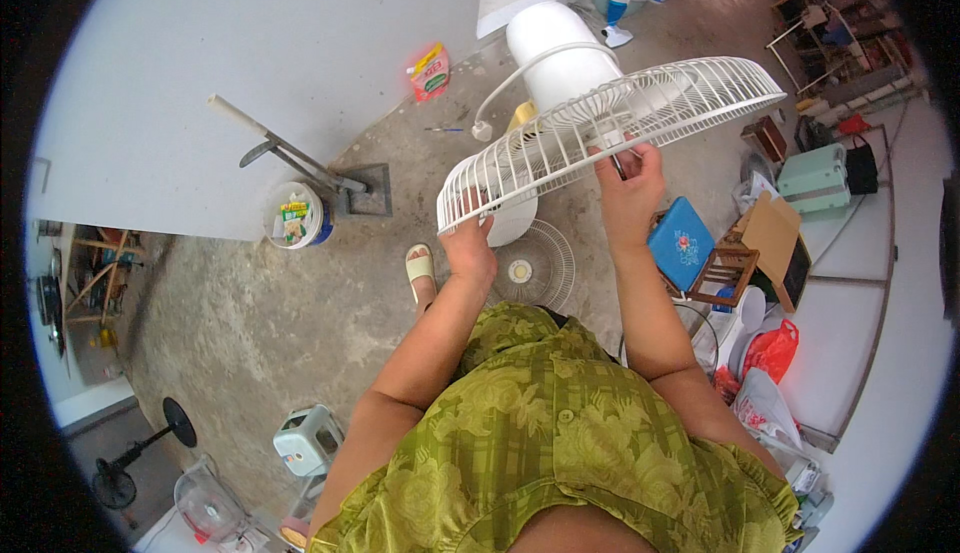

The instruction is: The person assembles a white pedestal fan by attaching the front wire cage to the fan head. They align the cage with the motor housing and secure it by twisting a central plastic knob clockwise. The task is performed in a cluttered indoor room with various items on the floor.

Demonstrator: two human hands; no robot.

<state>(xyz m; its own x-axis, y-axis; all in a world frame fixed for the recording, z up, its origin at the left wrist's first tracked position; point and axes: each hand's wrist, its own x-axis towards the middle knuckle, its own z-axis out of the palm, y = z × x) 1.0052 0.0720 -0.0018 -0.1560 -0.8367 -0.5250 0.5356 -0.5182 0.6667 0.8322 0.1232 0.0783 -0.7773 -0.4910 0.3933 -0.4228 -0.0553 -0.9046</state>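
A white electric fan (565,58) stands before me, its motor housing at the back and its wire grille (715,103) tilted towards me. At the grille's lower left rim, my left hand (470,251) is closed around the wires. My right hand (630,188) reaches to the hub at the grille's middle, its fingers pinched together. Something small and dark shows between those fingers; I cannot make out what. Below the fan, a second round wire grille (545,253) with a pale centre lies on the floor, partly hidden by my clothes.
Near the wall a bucket (298,215) stands beside a metal post (310,168). A red packet (430,73) lies by the wall. To the right are a blue-topped wooden chair (685,243), cardboard (765,238) and a pale green case (812,178). A stool (308,441) stands lower left.
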